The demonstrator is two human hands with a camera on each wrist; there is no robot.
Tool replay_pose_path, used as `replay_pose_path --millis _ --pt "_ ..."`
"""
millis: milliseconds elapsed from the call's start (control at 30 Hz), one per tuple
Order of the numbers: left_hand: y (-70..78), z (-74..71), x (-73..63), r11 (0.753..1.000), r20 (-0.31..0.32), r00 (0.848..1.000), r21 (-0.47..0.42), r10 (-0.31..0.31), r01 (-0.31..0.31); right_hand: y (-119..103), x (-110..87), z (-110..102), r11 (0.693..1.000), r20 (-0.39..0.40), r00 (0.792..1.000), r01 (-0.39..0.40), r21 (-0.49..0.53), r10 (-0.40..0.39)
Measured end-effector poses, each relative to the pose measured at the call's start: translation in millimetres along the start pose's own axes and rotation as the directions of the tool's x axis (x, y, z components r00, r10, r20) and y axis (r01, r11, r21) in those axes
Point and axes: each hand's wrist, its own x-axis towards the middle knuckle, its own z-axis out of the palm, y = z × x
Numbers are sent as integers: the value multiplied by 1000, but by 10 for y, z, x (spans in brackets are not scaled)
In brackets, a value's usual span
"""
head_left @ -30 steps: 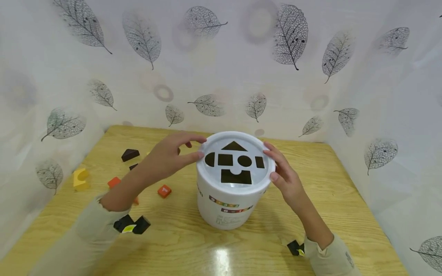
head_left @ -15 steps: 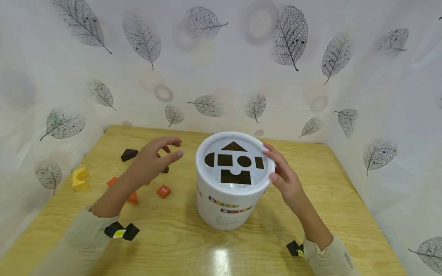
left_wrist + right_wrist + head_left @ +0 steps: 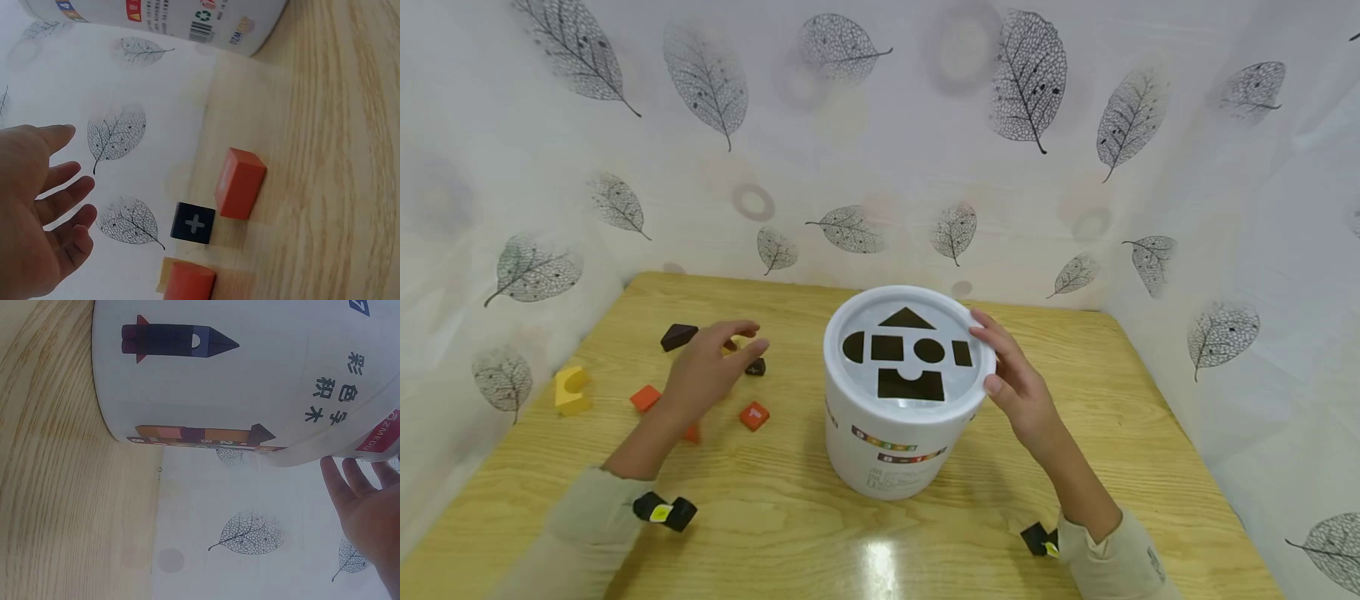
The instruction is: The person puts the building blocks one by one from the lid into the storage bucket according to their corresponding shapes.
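A white bucket [image 3: 887,477] stands upright on the table, its lid [image 3: 863,377] pierced by a triangle, a circle, a square and other shaped holes. My right hand [image 3: 1021,392] rests against the right side of the rim, thumb in front and fingers further back; in the right wrist view its fingers reach out straight to the lid's edge. Left of the bucket, my left hand [image 3: 707,373] hovers over scattered blocks with loosely bent fingers and nothing visible in them. Nearest it are a dark plus-marked block [image 3: 194,223], an orange block [image 3: 240,184] and a partly hidden yellow block [image 3: 737,343].
Further left lie a dark brown block [image 3: 679,337], another orange block [image 3: 643,398] and a notched yellow block [image 3: 572,392]. One more orange piece [image 3: 692,432] shows beside my left wrist. A leaf-printed sheet [image 3: 880,150] rises along the table's back and sides.
My left hand has left the lid's left edge and moved left and down over the blocks. My right hand and the bucket have stayed in place.
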Motion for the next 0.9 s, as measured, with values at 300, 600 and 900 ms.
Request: replay_pose_path --millis 300,600,900 --pt "-276 110 -2 987 16 999 153 -47 44 2 -4 1 1000 1 1000 -3 0 3" --pt "-371 171 -22 970 19 993 220 -114 107 5 -3 1 1000 -1 1000 -3 -16 3" --pt "-400 203 -20 963 49 990 244 -129 114 7 -6 0 1000 0 1000 -10 -9 10"
